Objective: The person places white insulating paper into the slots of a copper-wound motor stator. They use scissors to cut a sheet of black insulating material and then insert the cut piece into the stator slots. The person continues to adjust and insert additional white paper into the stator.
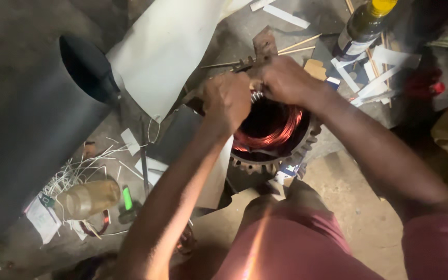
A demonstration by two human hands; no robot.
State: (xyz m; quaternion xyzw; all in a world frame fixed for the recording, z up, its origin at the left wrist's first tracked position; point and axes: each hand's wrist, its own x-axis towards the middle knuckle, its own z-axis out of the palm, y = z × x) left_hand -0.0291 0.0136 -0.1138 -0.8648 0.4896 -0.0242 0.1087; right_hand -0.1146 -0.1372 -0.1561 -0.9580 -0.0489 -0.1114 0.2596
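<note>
Our left hand and right hand grip closed on copper windings in the stator, frame centre; paper strips litter the concrete floor.

Both hands cover the stator's far rim, fingertips out of sight; bottle top cut off by the frame; the grip is unclear

Coil in motor housing: copper-red; housing dull grey-brown. Pipe, 9 o'clock: black. Paper sheet, 11 o'clock: white. Bottle, 1 o'clock: dark, yellow cap. Jar, 8 o'clock: cloudy amber. Shorts: maroon.
</note>
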